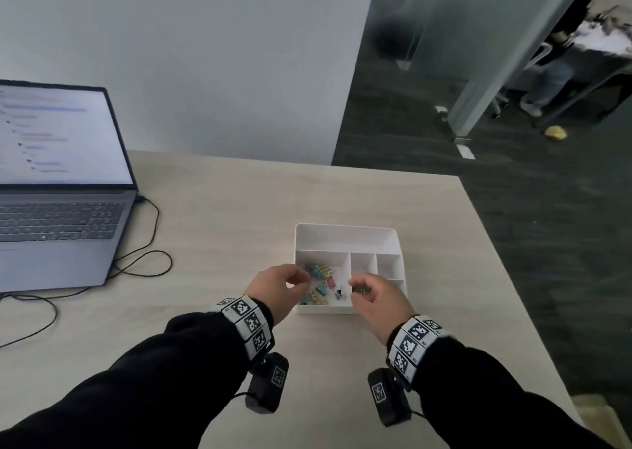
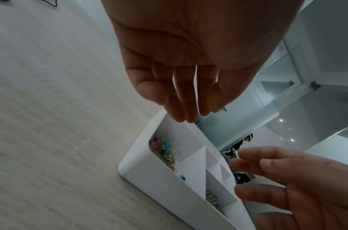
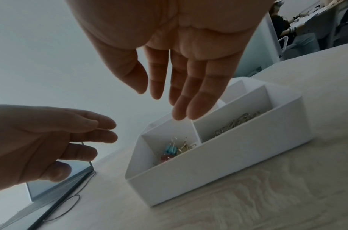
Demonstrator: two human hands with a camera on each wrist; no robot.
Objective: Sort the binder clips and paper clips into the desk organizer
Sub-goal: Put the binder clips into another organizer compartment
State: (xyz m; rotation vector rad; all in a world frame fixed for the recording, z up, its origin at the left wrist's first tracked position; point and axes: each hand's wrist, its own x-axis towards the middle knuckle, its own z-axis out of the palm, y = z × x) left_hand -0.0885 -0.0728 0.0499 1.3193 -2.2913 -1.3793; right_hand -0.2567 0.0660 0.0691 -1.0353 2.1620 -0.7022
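A white desk organizer (image 1: 345,234) sits on the table right of centre. Its big near-left compartment holds several pastel binder clips (image 1: 318,286), seen again as binder clips (image 2: 169,151) and binder clips (image 3: 174,150). A smaller compartment to its right holds silver paper clips (image 1: 359,291), paper clips (image 3: 238,122). My left hand (image 1: 301,279) hovers over the binder clips, fingers loose and empty. My right hand (image 1: 355,286) hovers above the paper clips, fingers (image 3: 181,109) extended, holding nothing. From the wrist views, the organizer (image 2: 149,172) and organizer (image 3: 208,169) lie just below both hands.
An open laptop (image 1: 58,209) stands at the table's left, its black cable (image 1: 147,260) looping toward the middle. The table's right edge (image 1: 506,260) drops to dark carpet. The organizer's far and right compartments hold nothing. A person sits far back right.
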